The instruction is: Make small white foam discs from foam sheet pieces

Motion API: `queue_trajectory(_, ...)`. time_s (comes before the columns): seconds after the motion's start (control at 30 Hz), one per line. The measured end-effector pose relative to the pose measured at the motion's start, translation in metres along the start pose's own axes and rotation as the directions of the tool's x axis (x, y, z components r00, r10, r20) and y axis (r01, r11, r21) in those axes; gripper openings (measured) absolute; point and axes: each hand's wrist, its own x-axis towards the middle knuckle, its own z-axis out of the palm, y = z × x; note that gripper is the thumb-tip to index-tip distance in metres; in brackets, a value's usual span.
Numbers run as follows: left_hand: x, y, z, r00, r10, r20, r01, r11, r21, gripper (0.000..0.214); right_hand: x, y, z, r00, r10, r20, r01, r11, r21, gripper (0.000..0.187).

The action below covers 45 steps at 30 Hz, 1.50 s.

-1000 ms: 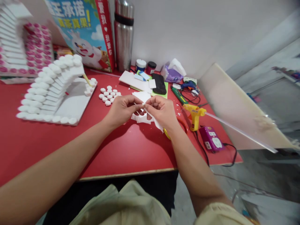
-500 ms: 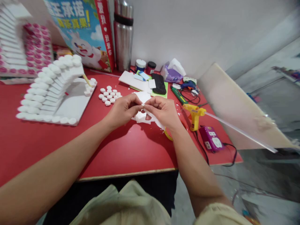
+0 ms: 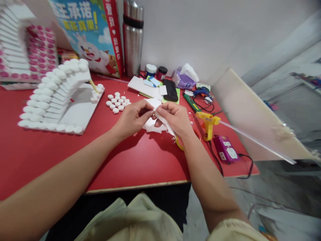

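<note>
Over the middle of the red table my left hand (image 3: 132,117) and my right hand (image 3: 175,118) meet, fingertips almost touching. Between them is a strip of thin white paper (image 3: 168,126), its end pinched at my fingertips and its length hanging below my right palm. Both hands are closed on it. More white paper (image 3: 153,126) lies on the table beneath my fingers. Left of my left hand is a cluster of small round white pieces (image 3: 117,102). A yellow ring-shaped handle (image 3: 179,144) shows partly under my right wrist.
A white stair model (image 3: 57,100) stands at the left. A yellow glue gun (image 3: 207,124) with a long clear stick and a purple power box (image 3: 226,149) sit at the right. Behind are a steel flask (image 3: 132,43), small jars (image 3: 150,70) and a tissue pack (image 3: 185,78).
My fingertips have shifted slightly, the right ones turning over the paper and drawing a little right. Both hands keep their pinch. The table items stay where they were.
</note>
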Motion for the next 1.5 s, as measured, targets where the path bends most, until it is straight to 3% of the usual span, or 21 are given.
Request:
queue_trajectory(0.07,0.001,0.000,0.000,1.000,-0.006,0.005,0.006,1.000,-0.010,0.015,0.003,-0.001,-0.004,0.986,0.164,0.035,-0.167,0.978,0.123,0.046)
queue_trajectory(0.17,0.001,0.001,0.000,1.000,0.011,0.002,-0.011,0.999,0.051,0.016,0.007,-0.001,-0.009,0.912,0.376,0.165,-0.407,0.882,0.238,0.044)
queue_trajectory(0.27,0.001,0.002,-0.002,0.998,0.065,0.012,-0.066,0.987,0.144,0.013,0.009,-0.001,-0.010,0.848,0.443,0.290,-0.520,0.800,0.299,0.031)
queue_trajectory(0.33,0.001,0.003,-0.002,0.994,0.109,0.030,-0.113,0.978,0.176,0.012,0.008,-0.001,-0.009,0.840,0.440,0.318,-0.534,0.774,0.341,0.024)
queue_trajectory(0.43,0.001,0.003,-0.002,0.990,0.132,0.040,-0.137,0.974,0.178,0.012,0.007,0.001,-0.008,0.851,0.413,0.325,-0.519,0.756,0.398,0.015)
queue_trajectory(0.53,0.001,0.001,-0.001,0.996,0.083,0.025,-0.086,0.987,0.136,0.013,0.005,0.005,-0.009,0.874,0.353,0.334,-0.474,0.771,0.424,0.013)
queue_trajectory(0.8,0.002,-0.001,-0.001,1.000,0.014,0.018,-0.015,0.998,0.056,0.017,0.002,0.002,-0.009,0.934,0.266,0.237,-0.333,0.890,0.311,0.038)
queue_trajectory(1.1,0.001,-0.001,0.002,0.999,-0.026,-0.030,0.026,1.000,0.005,0.016,0.003,0.004,0.004,0.993,0.121,-0.006,-0.120,0.989,0.083,0.040)
queue_trajectory(1.3,-0.002,-0.003,0.014,0.991,-0.099,-0.085,0.089,0.989,-0.122,0.013,-0.002,0.006,0.015,0.977,-0.060,-0.205,0.016,0.978,-0.209,0.032)
queue_trajectory(1.4,-0.004,-0.002,0.017,0.987,-0.064,-0.150,0.055,0.997,-0.061,0.011,-0.004,0.008,0.019,0.966,-0.112,-0.231,0.045,0.960,-0.275,0.028)
queue_trajectory(1.5,-0.005,0.002,0.017,0.978,0.057,-0.200,-0.031,0.991,0.128,0.011,-0.005,0.009,0.021,0.971,-0.116,-0.209,0.060,0.965,-0.256,0.026)
